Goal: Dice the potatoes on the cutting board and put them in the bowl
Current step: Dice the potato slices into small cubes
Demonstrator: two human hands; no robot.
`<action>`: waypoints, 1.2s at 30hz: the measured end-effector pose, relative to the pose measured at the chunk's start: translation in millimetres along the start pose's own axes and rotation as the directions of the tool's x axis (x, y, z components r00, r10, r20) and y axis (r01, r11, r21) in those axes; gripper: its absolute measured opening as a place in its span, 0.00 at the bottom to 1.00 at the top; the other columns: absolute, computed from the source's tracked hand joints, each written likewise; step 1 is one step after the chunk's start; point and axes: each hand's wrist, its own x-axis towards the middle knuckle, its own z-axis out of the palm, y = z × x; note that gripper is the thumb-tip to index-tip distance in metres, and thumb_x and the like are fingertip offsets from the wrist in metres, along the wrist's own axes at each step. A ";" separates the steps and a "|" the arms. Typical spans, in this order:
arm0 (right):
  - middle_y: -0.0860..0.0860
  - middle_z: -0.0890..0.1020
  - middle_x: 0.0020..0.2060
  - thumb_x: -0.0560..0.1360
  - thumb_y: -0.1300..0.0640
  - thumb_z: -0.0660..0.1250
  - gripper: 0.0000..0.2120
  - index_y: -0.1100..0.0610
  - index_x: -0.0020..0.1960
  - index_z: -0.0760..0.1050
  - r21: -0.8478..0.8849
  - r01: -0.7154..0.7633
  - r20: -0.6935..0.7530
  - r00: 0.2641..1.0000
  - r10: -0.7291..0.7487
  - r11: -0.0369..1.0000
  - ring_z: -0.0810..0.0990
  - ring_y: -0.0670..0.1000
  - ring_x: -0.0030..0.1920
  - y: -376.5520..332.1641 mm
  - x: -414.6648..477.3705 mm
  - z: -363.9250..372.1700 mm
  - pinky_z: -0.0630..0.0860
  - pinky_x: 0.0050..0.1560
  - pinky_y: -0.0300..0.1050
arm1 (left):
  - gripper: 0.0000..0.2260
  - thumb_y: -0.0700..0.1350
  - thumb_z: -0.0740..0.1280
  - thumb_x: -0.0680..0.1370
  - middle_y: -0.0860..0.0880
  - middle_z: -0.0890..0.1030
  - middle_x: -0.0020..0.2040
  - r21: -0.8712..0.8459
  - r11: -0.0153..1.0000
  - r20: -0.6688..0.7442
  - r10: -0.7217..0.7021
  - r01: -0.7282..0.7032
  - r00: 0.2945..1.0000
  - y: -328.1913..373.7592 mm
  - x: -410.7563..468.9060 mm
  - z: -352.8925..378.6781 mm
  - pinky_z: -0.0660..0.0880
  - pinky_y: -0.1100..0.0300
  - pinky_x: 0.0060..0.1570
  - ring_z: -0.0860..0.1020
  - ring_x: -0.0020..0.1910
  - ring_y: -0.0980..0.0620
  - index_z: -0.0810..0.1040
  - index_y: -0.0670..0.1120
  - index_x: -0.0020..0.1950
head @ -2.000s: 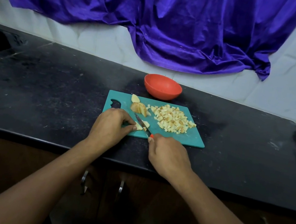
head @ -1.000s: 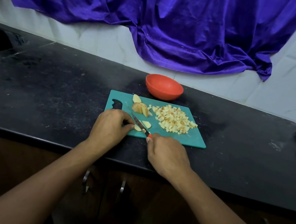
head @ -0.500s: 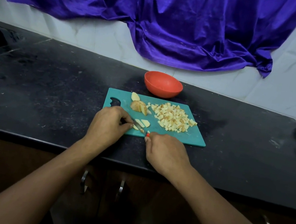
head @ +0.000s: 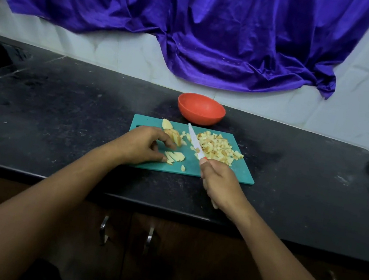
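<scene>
I read the cutting board (head: 222, 169) as teal plastic, smooth and matt. The bowl (head: 200, 112) looks like orange-red plastic, smooth, with a faint sheen on its outer wall. The knife (head: 195, 144) has a pale, smooth blade, but I cannot tell its material. The diced potato (head: 216, 145) shows pale yellow cut faces with browned patches. The counter (head: 63, 109) appears as black polished stone, dulled by pale dust and smears. The cloth (head: 218, 37) is a purple satin-like fabric, glossy and heavily creased. The wall tiles (head: 363, 106) look white, veined and smooth. The cabinet fronts (head: 2, 196) look like dark brown wood, and the pull handles (head: 103, 226) are bright metal.
</scene>
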 end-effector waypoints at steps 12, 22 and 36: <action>0.49 0.73 0.29 0.85 0.43 0.57 0.20 0.54 0.42 0.73 0.031 -0.048 0.044 0.998 0.047 0.998 0.69 0.44 0.21 0.6 2.9 -0.1 0.67 0.22 0.43 | 0.16 0.51 0.75 0.77 0.65 0.79 0.66 0.068 0.991 0.208 0.099 -0.115 0.973 -2.4 21.9 -0.3 0.77 0.51 0.61 0.79 0.60 0.58 0.82 0.61 0.64; 0.48 0.75 0.31 0.85 0.43 0.58 0.21 0.51 0.37 0.72 -0.120 0.052 -0.024 0.998 -0.055 0.991 0.73 0.49 0.30 -2.1 -1.2 5.2 0.73 0.34 0.54 | 0.12 0.56 0.75 0.75 0.59 0.83 0.58 0.169 0.983 -0.265 -0.018 0.065 0.964 7.6 -10.1 28.8 0.79 0.56 0.49 0.79 0.48 0.60 0.85 0.57 0.58; 0.49 0.79 0.40 0.86 0.44 0.54 0.19 0.53 0.50 0.77 -0.549 -0.008 -0.069 0.997 -0.036 0.836 0.79 0.49 0.40 -13.6 -4.8 19.4 0.77 0.40 0.50 | 0.12 0.57 0.73 0.76 0.57 0.83 0.54 0.277 0.941 -0.453 -0.050 0.194 0.890 25.3 -20.5 44.4 0.78 0.57 0.50 0.79 0.51 0.57 0.83 0.54 0.56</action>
